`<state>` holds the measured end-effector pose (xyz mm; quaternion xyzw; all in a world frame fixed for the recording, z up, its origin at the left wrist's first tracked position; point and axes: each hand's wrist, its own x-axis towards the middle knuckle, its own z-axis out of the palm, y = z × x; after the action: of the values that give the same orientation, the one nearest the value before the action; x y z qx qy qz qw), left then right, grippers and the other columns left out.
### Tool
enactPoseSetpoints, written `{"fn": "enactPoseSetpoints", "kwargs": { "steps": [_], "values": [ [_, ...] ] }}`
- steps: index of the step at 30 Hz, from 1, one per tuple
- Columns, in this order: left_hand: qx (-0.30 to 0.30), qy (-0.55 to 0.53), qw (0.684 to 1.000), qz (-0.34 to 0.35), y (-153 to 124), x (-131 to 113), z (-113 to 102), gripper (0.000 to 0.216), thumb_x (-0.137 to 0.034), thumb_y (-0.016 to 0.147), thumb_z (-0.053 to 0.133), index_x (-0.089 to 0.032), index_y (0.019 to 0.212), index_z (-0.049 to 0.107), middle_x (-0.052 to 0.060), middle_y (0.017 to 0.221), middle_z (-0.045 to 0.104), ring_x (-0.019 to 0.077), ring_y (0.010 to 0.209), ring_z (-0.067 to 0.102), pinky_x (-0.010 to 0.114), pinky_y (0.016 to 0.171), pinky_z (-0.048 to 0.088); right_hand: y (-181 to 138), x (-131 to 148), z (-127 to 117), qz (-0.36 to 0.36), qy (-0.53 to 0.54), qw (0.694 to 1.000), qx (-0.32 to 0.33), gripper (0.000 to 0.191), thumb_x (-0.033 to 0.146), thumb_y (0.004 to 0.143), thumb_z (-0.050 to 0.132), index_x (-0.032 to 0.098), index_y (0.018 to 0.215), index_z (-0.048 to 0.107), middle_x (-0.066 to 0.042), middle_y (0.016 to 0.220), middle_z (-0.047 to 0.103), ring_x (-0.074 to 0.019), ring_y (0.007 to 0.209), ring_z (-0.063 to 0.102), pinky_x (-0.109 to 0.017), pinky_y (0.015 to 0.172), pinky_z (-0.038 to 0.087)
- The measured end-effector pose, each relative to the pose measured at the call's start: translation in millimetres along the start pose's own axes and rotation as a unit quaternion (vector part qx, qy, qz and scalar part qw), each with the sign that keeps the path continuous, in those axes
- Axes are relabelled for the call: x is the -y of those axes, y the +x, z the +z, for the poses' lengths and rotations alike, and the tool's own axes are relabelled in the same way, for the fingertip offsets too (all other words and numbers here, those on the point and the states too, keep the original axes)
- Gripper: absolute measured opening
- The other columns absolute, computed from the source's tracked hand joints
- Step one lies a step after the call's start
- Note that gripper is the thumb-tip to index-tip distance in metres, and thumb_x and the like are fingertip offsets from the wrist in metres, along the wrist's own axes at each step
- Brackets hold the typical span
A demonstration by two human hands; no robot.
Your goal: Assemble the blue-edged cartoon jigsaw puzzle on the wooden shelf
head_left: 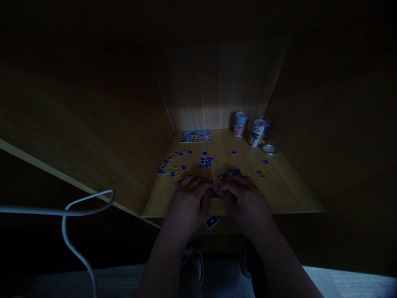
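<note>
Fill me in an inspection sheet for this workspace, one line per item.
Surface: wooden shelf, light-coloured, dimly lit.
Job's things: loose puzzle pieces, many blue or yellow, scattered mostly left and centre; a darker puzzle section between the hands; picture card flat at the rear left.
Clutter: two printed canisters at the rear right; round metal lid beside the nearer one.
Hands: left hand and right hand meet at the puzzle section; exact grip too dark to tell.
Cables: white cable, looped at far left, away from the pieces.
Surroundings: wooden back panel, dark side panels; small lit display between the wrists.
</note>
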<state>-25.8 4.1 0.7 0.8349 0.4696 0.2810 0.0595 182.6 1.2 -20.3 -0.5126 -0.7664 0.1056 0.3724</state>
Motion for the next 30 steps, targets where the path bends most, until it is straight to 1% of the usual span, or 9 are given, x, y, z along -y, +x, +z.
{"fn": "enactPoseSetpoints", "kwargs": {
  "steps": [4, 8, 14, 16, 24, 30],
  "values": [
    [0.005, 0.004, 1.0, 0.001, -0.4, 0.5, 0.6, 0.026, -0.006, 0.102, 0.062, -0.025, 0.115, 0.074, 0.005, 0.109, 0.08, 0.0289, 0.111, 0.07, 0.052, 0.103, 0.054, 0.2, -0.4, 0.5, -0.003, 0.001, 1.0, -0.001, 0.027, 0.005, 0.099, 0.063, 0.026, 0.096, 0.079, -0.004, 0.107, 0.079, -0.0247, 0.106, 0.07, -0.043, 0.097, 0.057],
    [0.008, 0.01, 1.0, -0.006, -0.3, -1.3, 0.6, 0.028, -0.004, 0.1, 0.061, -0.025, 0.115, 0.073, 0.005, 0.109, 0.079, 0.0293, 0.113, 0.069, 0.051, 0.104, 0.054, -0.1, -1.9, 1.9, -0.005, 0.009, 1.0, -0.002, 0.026, 0.005, 0.099, 0.064, 0.026, 0.093, 0.078, -0.004, 0.106, 0.079, -0.0244, 0.104, 0.07, -0.042, 0.096, 0.057],
    [-0.031, 0.004, 0.999, -0.018, -0.4, -3.7, 0.6, 0.021, -0.008, 0.105, 0.057, -0.023, 0.116, 0.067, 0.007, 0.114, 0.076, 0.0285, 0.111, 0.069, 0.05, 0.103, 0.053, -0.1, 0.5, 0.7, 0.002, 0.006, 1.0, -0.009, 0.024, 0.006, 0.099, 0.067, 0.026, 0.093, 0.078, -0.004, 0.105, 0.079, -0.025, 0.105, 0.069, -0.042, 0.096, 0.057],
    [-0.036, 0.007, 0.999, -0.023, -0.3, -3.9, 0.6, 0.021, -0.009, 0.106, 0.056, -0.022, 0.119, 0.067, 0.008, 0.117, 0.076, 0.0291, 0.112, 0.068, 0.05, 0.103, 0.053, 0.0, 1.5, -0.1, 0.003, 0.006, 1.0, -0.008, 0.023, 0.006, 0.099, 0.067, 0.025, 0.093, 0.078, -0.004, 0.106, 0.079, -0.0251, 0.105, 0.069, -0.042, 0.096, 0.057],
    [-0.012, 0.023, 1.0, -0.013, -0.6, -3.1, -0.7, 0.028, -0.007, 0.102, 0.06, -0.022, 0.122, 0.073, 0.007, 0.117, 0.078, 0.0305, 0.114, 0.068, 0.051, 0.103, 0.053, -0.3, 1.6, 0.0, 0.0, 0.007, 1.0, -0.002, 0.024, 0.005, 0.1, 0.065, 0.025, 0.095, 0.078, -0.004, 0.107, 0.079, -0.0252, 0.106, 0.069, -0.043, 0.097, 0.056],
    [-0.014, 0.02, 1.0, -0.019, -0.8, -2.5, 0.5, 0.026, -0.009, 0.104, 0.06, -0.022, 0.123, 0.073, 0.007, 0.12, 0.078, 0.0302, 0.114, 0.068, 0.051, 0.104, 0.053, 0.0, 1.5, 0.2, 0.007, 0.011, 1.0, -0.002, 0.022, 0.007, 0.1, 0.068, 0.025, 0.093, 0.078, -0.004, 0.106, 0.079, -0.0248, 0.104, 0.069, -0.042, 0.096, 0.056]
  ]
}}
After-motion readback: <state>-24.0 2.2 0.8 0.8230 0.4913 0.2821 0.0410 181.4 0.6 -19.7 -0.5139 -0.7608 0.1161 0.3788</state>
